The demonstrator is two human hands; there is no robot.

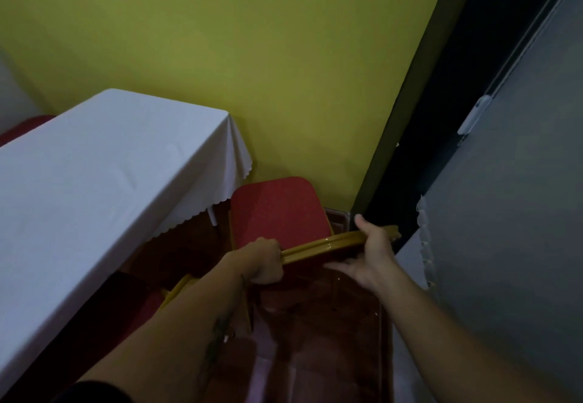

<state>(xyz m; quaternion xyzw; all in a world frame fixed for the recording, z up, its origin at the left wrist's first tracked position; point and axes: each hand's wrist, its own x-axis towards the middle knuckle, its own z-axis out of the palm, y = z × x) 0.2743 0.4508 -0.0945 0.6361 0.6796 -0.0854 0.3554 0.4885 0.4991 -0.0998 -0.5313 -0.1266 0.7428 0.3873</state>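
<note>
Two hands (263, 260) (372, 254), one white-clothed table (94, 166), at least two red chairs (277, 210) (148, 305).

The setting reads as a banquet or function dining room. At ten o'clock stands a long table (94, 166) draped in a white tablecloth with a scalloped hem. At twelve o'clock, against the yellow-green wall (220, 40), sits a banquet chair (277, 210) with a red padded seat and a gold-painted frame. More red upholstery (22, 128) shows beyond the table.

Chair (277, 210), red seat, gold frame: left hand (263, 260) grips the top rail, right hand (372, 254) holds its other end. White-clothed table (94, 166) just left; yellow wall (220, 40) behind.
</note>
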